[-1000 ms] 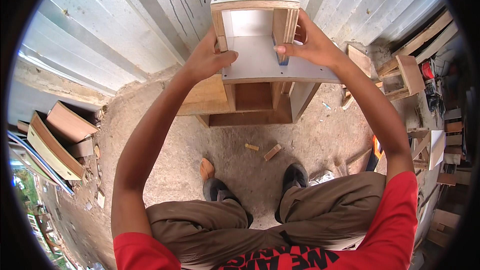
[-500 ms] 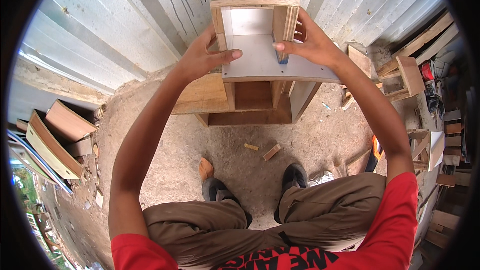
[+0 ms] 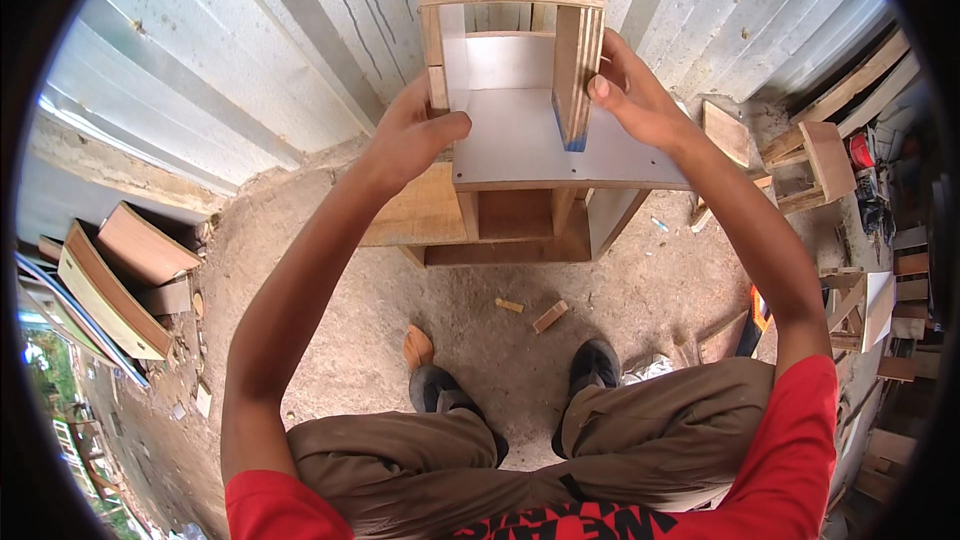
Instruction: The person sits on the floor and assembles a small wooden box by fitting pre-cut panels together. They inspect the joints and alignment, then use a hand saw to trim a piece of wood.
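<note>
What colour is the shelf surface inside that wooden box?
White, seen in the head view: shelf surface.

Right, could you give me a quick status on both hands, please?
Left hand gripping small wooden cabinet at its left post. Right hand on right post. Nothing in the way.

Wooden box frame (image 3: 515, 70) on stacked boards (image 3: 500, 215), before metal wall (image 3: 300, 30); offcuts (image 3: 535, 312) below, boards (image 3: 110, 275) left.
</note>
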Available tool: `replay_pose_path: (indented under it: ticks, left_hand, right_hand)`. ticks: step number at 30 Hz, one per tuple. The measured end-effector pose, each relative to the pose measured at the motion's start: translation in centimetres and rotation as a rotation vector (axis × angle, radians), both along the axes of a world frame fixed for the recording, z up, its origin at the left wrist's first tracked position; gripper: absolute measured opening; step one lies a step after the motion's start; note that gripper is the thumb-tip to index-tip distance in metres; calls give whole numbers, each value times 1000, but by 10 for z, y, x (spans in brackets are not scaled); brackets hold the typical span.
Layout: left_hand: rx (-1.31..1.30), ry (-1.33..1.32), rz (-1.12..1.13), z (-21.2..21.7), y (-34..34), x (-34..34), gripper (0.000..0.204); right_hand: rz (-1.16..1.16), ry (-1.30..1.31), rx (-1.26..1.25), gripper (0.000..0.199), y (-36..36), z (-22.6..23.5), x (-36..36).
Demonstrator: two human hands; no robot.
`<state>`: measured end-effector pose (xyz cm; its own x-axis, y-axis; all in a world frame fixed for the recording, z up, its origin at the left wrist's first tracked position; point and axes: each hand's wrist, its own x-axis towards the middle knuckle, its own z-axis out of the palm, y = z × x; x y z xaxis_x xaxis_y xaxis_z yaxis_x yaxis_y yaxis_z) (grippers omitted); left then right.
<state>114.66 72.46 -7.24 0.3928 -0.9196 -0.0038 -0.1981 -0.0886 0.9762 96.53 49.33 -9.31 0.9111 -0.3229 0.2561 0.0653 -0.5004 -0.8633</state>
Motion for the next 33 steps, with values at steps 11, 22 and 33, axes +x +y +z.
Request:
replay_pose_path:
  ticks: [11,22,33]
  left_hand:
    - [40,-86,61,36,4,-15,71]
    - [88,137,177,37,-11,11,101]
    - [150,110,134,40,-8,27,106]
  right_hand:
    - [-40,-65,24,108,-1,-1,2]
    - [75,-263,-222,117,-12,6,8]
    - [18,-65,-260,122,0,13,9]
